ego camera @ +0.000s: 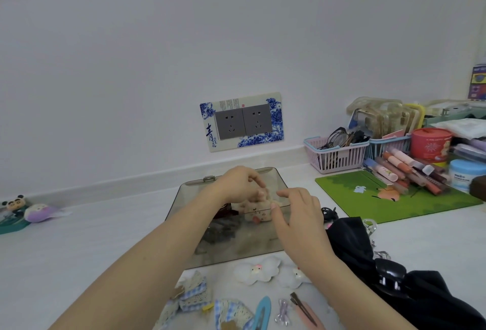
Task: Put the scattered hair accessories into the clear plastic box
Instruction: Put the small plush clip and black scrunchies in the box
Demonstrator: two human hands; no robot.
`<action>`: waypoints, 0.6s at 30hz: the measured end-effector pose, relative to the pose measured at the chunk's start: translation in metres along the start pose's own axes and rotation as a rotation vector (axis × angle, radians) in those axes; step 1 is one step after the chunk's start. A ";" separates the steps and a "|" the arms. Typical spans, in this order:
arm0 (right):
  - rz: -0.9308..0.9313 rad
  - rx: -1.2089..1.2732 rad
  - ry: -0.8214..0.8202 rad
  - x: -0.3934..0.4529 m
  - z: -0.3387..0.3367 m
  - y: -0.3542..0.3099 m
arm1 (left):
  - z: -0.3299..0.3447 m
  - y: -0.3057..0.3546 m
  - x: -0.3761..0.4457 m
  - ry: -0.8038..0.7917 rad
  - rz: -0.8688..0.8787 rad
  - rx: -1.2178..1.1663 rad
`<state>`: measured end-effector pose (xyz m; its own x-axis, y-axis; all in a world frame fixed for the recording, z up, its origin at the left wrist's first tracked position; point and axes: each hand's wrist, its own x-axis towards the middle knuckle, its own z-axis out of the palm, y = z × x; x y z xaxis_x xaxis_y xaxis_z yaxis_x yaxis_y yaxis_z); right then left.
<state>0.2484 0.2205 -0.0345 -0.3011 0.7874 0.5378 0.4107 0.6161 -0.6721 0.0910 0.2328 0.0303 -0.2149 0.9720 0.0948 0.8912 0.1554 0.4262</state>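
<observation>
Reaching over the clear plastic box (pixel 184 195), the left hand (pixel 238 185) pinches a plush beige hair accessory (pixel 256 212) above its open top, seemingly to drop it in. The right hand (pixel 298 215) hovers beside the box, fingers spread, holding nothing. More clips (pixel 263 312) lie scattered nearer than the box.

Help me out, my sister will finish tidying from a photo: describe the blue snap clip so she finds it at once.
Start at the clear plastic box in the middle of the white counter and come toward the near edge. Past the white shell-shaped clips, the blue snap clip lies between the checked lace bows and the pink clip. It alone is plain sky blue, a smooth teardrop.
</observation>
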 end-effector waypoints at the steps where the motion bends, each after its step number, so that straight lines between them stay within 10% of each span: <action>1: 0.000 0.001 -0.011 0.000 -0.001 -0.001 | 0.000 0.002 -0.005 0.026 -0.002 -0.024; 9: -0.023 0.115 0.129 -0.005 -0.045 -0.012 | 0.000 0.048 -0.073 0.285 0.223 -0.082; 18: 0.155 -0.094 0.069 -0.048 -0.116 0.025 | 0.032 0.091 -0.105 -0.086 0.402 -0.105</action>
<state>0.3726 0.1959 -0.0178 -0.1694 0.8679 0.4670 0.5271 0.4802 -0.7012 0.2072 0.1509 0.0301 0.1793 0.9635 0.1989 0.8506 -0.2534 0.4608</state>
